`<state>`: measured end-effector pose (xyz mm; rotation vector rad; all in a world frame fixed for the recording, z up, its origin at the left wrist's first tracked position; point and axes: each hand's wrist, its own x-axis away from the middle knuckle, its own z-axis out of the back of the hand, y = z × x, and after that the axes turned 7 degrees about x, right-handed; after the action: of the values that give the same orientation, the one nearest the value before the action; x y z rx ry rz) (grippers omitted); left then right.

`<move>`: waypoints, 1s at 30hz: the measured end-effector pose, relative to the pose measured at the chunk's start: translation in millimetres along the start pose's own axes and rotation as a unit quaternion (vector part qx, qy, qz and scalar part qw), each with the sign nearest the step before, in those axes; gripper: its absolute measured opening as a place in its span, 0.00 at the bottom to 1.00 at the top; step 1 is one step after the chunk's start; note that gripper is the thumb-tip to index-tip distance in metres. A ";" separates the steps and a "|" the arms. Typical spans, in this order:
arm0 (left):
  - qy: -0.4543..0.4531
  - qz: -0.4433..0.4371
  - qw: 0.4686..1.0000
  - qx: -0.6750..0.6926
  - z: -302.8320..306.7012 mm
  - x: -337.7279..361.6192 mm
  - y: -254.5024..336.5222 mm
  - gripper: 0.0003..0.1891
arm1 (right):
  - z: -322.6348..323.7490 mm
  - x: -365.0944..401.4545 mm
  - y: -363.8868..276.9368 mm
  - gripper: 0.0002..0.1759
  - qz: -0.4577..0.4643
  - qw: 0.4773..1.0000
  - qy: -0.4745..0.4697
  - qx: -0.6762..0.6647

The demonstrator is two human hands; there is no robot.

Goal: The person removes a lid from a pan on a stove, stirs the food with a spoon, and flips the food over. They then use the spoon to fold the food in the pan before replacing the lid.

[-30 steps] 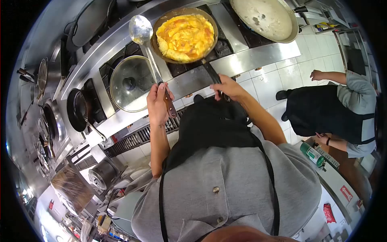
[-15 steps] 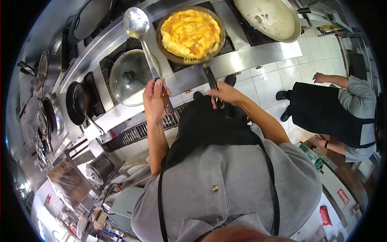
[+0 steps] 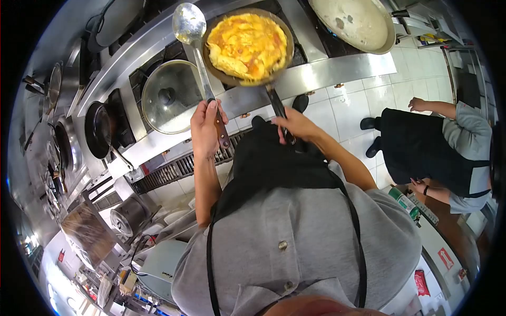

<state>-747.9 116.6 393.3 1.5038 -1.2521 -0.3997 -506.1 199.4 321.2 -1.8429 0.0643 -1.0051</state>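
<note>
My left fingers [image 3: 201, 117] wrap tightly around a metal spoon [image 3: 188, 23] and my right fingers [image 3: 282, 122] around the handle [image 3: 275, 100] of a frying pan [image 3: 221, 75] over the stove [image 3: 337, 69], where uneven tilting could spill the egg [image 3: 246, 45] inside.

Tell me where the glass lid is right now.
In the head view, the glass lid is on the stove, left of the frying pan, just up and left from the left hand.

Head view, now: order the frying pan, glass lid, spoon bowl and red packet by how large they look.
1. Frying pan
2. Glass lid
3. Spoon bowl
4. Red packet

Apparent size only; distances from the camera differ.
</note>
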 end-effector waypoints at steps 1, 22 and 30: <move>-0.001 -0.006 1.000 0.001 -1.3 -1.7 2.5 0.10 | 1.0 5.2 -0.3 0.16 -0.019 0.999 -0.049 0.002; -0.002 -0.003 1.000 0.009 -3.7 -1.7 4.6 0.10 | -0.5 -5.0 -5.0 0.14 0.023 0.999 0.038 0.008; -0.019 -0.001 1.000 0.008 -4.1 -6.6 3.0 0.10 | 2.7 -7.7 5.5 0.17 0.031 0.998 0.056 0.015</move>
<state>-748.7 124.8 395.0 1.5176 -1.2862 -0.4222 -507.3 202.1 311.8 -1.7453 0.1715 -1.0599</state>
